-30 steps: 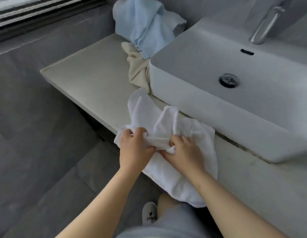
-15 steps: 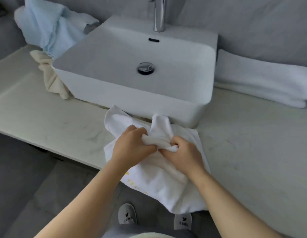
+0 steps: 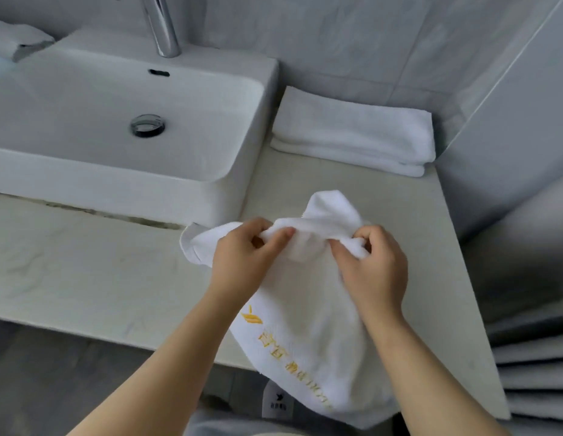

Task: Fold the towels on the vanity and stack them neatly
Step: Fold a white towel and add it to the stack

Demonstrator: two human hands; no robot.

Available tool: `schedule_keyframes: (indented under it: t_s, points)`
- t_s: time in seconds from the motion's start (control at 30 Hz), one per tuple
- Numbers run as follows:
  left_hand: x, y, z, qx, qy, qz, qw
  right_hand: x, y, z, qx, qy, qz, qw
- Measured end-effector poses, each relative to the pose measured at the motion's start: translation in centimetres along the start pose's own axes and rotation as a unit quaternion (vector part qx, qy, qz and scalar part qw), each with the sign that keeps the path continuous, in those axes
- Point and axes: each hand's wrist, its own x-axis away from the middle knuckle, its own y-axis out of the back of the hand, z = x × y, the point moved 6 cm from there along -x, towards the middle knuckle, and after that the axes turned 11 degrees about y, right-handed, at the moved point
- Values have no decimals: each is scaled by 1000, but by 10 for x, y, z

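A white towel (image 3: pixel 308 328) with yellow embroidery hangs over the front edge of the vanity top (image 3: pixel 85 272), right of the basin. My left hand (image 3: pixel 242 262) pinches its bunched upper edge, and my right hand (image 3: pixel 374 272) grips the same edge a little to the right. A crumpled peak of the towel rises between and behind both hands. A folded white towel (image 3: pixel 352 133) lies flat at the back right of the vanity, against the wall.
A white rectangular basin (image 3: pixel 236 171) with a chrome tap (image 3: pixel 162 26) fills the left of the vanity. The edge of another towel (image 3: pixel 13 39) shows at the far left behind the basin. Grey tiled walls close the back and right.
Both hands have carried the white towel rightward along the vanity, from left of the basin to its right front corner. My hands have moved slightly apart along the edge.
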Motion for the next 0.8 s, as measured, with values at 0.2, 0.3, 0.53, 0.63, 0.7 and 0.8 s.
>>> schedule_keyframes:
  t_s: [0.2, 0.3, 0.53, 0.63, 0.7, 0.8]
  points:
    - [-2, -31, 11, -141, -11, -27, 990, 21, -12, -61, 197, -55, 193, 960]
    - [-7, -45, 19, -161, 27, 21, 986, 42, -16, -69, 179, 2, 213, 961]
    - [-28, -61, 32, -222, 80, 85, 968, 20, -4, -80, 149, -93, 179, 968]
    - [-38, -60, 35, -213, 87, 89, 969, 14, -6, -82, 151, -124, 208, 958]
    - [-45, -55, 37, -202, 107, 71, 971, 11, -7, -83, 181, -113, 219, 952]
    - [-46, -56, 35, -325, 109, 53, 938, 3, -6, -76, 268, -51, 214, 938]
